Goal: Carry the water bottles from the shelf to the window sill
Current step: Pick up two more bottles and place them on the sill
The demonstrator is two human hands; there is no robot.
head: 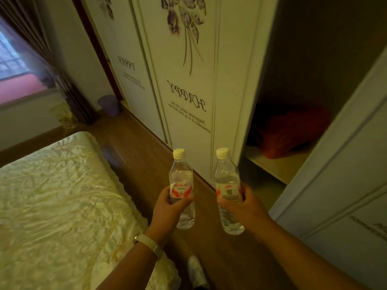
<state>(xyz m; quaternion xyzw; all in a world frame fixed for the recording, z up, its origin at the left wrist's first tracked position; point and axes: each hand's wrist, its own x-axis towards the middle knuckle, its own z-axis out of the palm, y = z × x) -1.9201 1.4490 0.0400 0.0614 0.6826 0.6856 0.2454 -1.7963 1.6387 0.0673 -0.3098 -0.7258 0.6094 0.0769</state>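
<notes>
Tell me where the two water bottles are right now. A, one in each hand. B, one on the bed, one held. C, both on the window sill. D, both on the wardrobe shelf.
A: the left hand grips one water bottle and the right hand grips the other bottle, both upright over the floor.

two bottles stand upright side by side in front of the person, the left bottle (182, 191) in the left hand (168, 208), the right bottle (228, 193) in the right hand (243, 206), apart from each other. the bed (52, 206) lies to the left, the floor (146, 155) between it and the wardrobe (188, 80) ahead. the shelf (278, 164) sits inside the wardrobe at right, a bag (289, 130) on it. the window sill (23, 88) is far left, a bin (110, 105) near it.
</notes>
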